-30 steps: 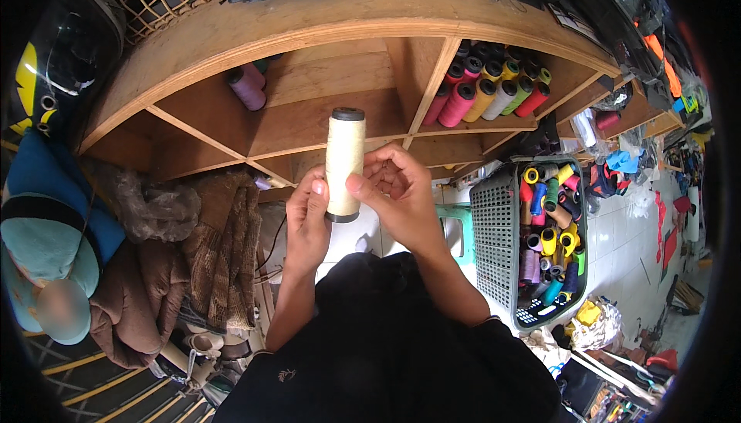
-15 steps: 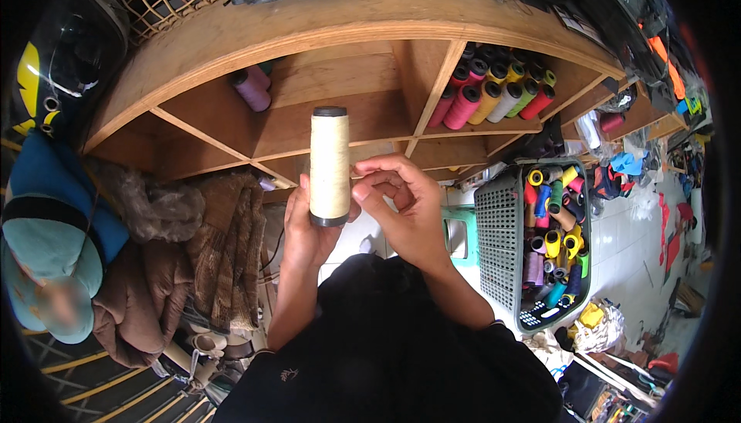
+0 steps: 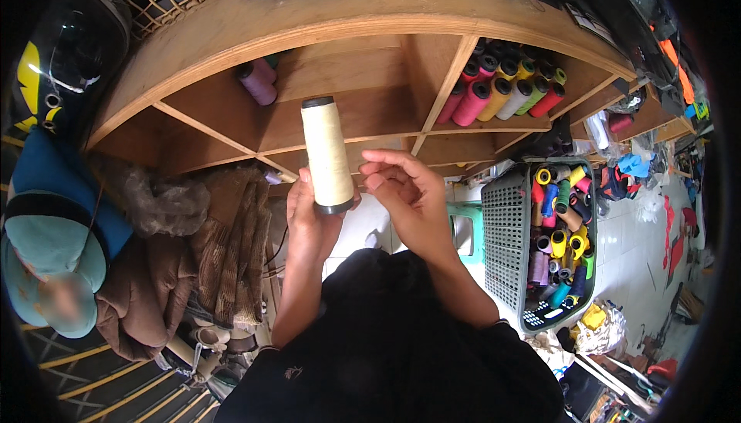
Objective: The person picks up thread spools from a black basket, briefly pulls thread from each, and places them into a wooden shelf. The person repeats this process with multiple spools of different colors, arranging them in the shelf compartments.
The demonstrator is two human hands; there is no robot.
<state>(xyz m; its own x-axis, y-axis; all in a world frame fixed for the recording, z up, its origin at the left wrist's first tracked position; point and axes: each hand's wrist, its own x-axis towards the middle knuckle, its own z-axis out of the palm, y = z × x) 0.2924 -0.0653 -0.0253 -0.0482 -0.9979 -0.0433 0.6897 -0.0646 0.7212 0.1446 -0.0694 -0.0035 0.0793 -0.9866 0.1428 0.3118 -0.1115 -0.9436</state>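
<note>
A cone-shaped spool of cream thread [image 3: 325, 153] with dark ends stands nearly upright in front of me, its top leaning slightly left. My left hand [image 3: 310, 214] is closed around its lower part, the thumb on the near left side. Just right of the spool is my right hand [image 3: 407, 195], with its fingers bent and apart and a small gap to the thread. Nothing shows in the right hand. Behind the spool is a wooden shelf [image 3: 355, 118]; purple spools [image 3: 257, 85] stand in its left compartment.
Several coloured spools [image 3: 502, 95] fill the shelf's right compartment. A grey basket [image 3: 505, 230] of mixed spools stands to the right, beside a green stool [image 3: 468, 230]. On the left are a teal cap [image 3: 54, 245], brown cloth [image 3: 147, 292] and a black helmet [image 3: 73, 52].
The spool has tilted, its top moving a little left. My right hand has drawn slightly away to the right, and the view has shifted a little.
</note>
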